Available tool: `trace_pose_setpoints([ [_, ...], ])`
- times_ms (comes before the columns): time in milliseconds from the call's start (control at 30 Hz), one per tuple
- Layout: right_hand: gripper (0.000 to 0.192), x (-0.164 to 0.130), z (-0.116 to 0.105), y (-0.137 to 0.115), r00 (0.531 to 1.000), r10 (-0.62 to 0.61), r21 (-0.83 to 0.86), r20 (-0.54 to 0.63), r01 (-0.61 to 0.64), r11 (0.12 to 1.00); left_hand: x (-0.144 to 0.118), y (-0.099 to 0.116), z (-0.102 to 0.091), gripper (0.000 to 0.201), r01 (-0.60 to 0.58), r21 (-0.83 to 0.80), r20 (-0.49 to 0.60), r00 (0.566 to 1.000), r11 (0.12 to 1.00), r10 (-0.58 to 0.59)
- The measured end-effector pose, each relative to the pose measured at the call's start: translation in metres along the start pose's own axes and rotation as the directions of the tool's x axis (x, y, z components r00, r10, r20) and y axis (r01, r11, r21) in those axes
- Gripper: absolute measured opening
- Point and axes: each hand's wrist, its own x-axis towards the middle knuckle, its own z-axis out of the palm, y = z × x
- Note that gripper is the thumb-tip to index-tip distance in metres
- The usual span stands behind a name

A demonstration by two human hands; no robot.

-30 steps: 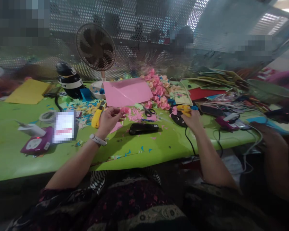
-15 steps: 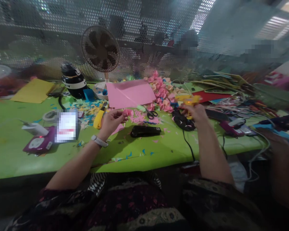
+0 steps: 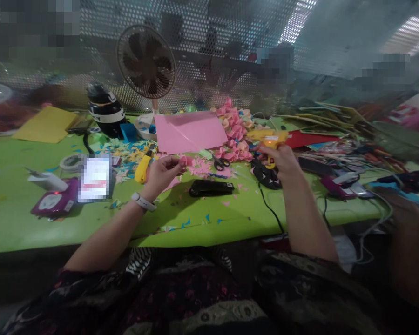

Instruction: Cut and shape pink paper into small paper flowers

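Green counter, near edge. Stapler, black, lying between the hands. Left hand: grip pinched on pink flower, held above the counter. Right hand: grip clamped on yellow glue gun, raised, nozzle toward 9 o'clock. Scissors at 12 o'clock from stapler. Pink sheet, flower pile, fan farthest.

bare green table near the edge; black stapler and scissors crowd beyond.
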Motion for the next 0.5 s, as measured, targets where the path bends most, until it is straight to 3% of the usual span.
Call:
trace_pose_setpoints([
  [167, 0.033, -0.019, 0.046, -0.019, 0.963, -0.096, 0.093, 0.25, 0.075, 0.993, 0.003, -0.004, -0.002, 0.044, -0.043, 0.028, -0.046, 0.998, 0.999, 0.044],
  [333, 0.034, -0.037, 0.087, -0.027, 0.929, -0.156, 0.046, 0.335, 0.15, 0.988, 0.005, -0.008, -0.008, 0.037, -0.092, 0.048, -0.096, 0.991, 0.995, 0.096],
  [500, 0.035, -0.057, 0.103, -0.018, 0.873, -0.23, 0.034, 0.43, 0.239, 0.97, 0.005, -0.005, -0.011, 0.034, -0.096, 0.111, -0.086, 0.991, 0.989, 0.106],
])
